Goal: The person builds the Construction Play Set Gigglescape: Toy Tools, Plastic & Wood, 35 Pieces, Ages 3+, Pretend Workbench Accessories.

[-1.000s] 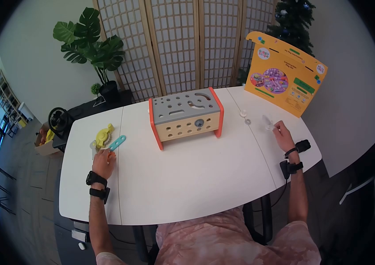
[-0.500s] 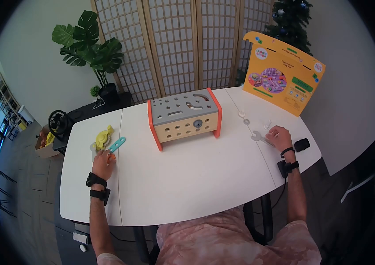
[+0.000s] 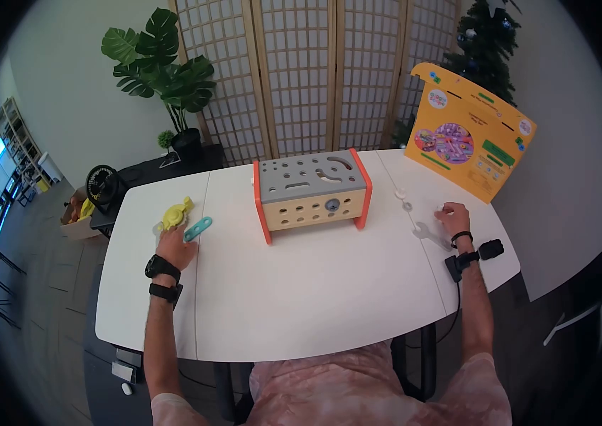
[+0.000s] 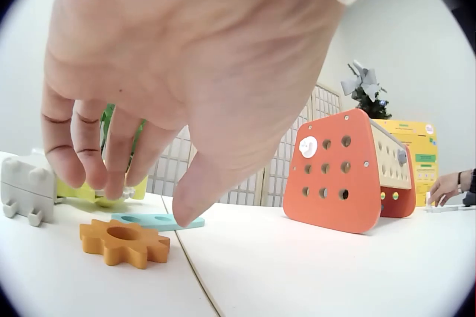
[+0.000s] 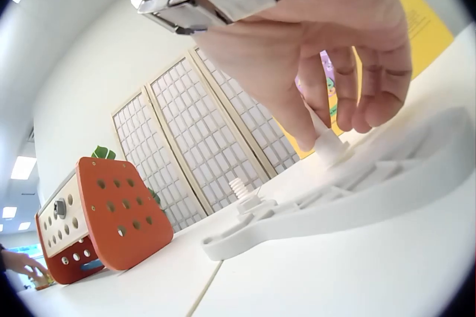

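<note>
My left hand [image 3: 175,248] hovers at the yellow toy piece [image 3: 177,214], fingers loosely bent downward with nothing visible between them. Under it in the left wrist view lie an orange gear [image 4: 125,243], a teal strip with holes [image 4: 152,220] and a grey piece [image 4: 28,189]. The fingertips overlap the yellow piece [image 4: 104,199]; contact is unclear. With thumb and index finger, my right hand [image 5: 335,57] pinches a small white piece [image 5: 332,150] at table level. Beside it lies a grey wrench [image 5: 357,196], with a white screw [image 5: 239,189] behind its narrow end.
A toy workbench [image 3: 308,206] with red sides stands mid-table. Small round pieces [image 3: 407,206] lie between it and the right hand. At the back right stands a yellow box [image 3: 468,135]; a black object [image 3: 490,248] is by the right wrist.
The right hand has let go of the wrench, which lies on the table, and now pinches a white piece. The left hand has come off the orange gear and shifted toward the yellow piece.
</note>
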The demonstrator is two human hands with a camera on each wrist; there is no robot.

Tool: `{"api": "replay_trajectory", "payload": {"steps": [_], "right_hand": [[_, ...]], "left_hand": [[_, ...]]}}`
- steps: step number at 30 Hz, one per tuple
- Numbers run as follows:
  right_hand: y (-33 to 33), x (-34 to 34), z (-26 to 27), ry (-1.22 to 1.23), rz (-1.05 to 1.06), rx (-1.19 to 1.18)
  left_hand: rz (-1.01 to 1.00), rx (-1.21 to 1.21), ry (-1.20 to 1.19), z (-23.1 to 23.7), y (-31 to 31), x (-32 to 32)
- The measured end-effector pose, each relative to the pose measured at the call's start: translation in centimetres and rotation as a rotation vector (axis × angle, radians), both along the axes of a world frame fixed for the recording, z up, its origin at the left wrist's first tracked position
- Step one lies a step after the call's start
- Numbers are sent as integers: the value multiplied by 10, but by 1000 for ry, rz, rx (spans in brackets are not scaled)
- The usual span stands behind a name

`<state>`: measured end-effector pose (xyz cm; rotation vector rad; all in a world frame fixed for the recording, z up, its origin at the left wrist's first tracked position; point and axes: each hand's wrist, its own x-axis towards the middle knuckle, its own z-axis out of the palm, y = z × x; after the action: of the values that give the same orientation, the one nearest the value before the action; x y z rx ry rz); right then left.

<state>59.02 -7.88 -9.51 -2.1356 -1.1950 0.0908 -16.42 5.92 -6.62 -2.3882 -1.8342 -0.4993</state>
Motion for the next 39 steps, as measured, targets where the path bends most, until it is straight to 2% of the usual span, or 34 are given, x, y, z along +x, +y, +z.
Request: {"api": "replay_trajectory", "payload": {"steps": [2,4,5,7,8,10,12,15,16,19,20,21,22,24,25,28,34,36,37,39], "right_hand": [[-3,-3,0,-64,7,5],[-1,0,-1,11,92,165],[-2,-9,8,11,96,160],[-6,-29,24,298,133,220],[-7,-34,24,300,128,222],[-8,-42,28,362,310,273],[-13,-59,39,339,351,269],[-22,-88,59,340,441,228],[-25,-100,65,452,463,254],[-39,-137,96,645,500,258],[-43,-149,105,729,517,230],[-46,-157,110,728,517,231],[-47,-165,114,724,557,215],[-48,-179,119,717,599,199],[-48,-185,121,712,626,194],[-47,-200,120,670,654,154],[-41,-226,119,601,743,88],[-40,-232,118,454,897,159],[-39,-233,117,454,897,158],[-39,-235,116,281,873,102]], "left_hand": [[114,-174,-32,20,-17,5],[136,-217,1,11,-14,-3],[156,-252,33,7,-13,-8],[131,-227,-19,-1,-13,-18],[101,-198,-71,-5,-12,-21],[88,-210,-108,-14,-12,-24],[78,-214,-165,-15,-17,-22],[43,-194,-94,-10,-26,-19],[41,-193,-92,-11,-27,-20],[-1,-198,-227,-7,-28,-16],[2,-220,-374,3,-34,-6],[6,-244,-522,13,-40,4],[6,-242,-523,20,-43,11],[-158,-321,-732,34,-48,28],[-158,-318,-734,39,-50,38],[-228,-482,-957,57,-59,71],[-345,-529,-1043,67,-58,121],[-362,-522,-1018,71,-57,135],[-361,-523,-1018,73,-58,141],[-401,-493,-989,75,-58,150]]}}
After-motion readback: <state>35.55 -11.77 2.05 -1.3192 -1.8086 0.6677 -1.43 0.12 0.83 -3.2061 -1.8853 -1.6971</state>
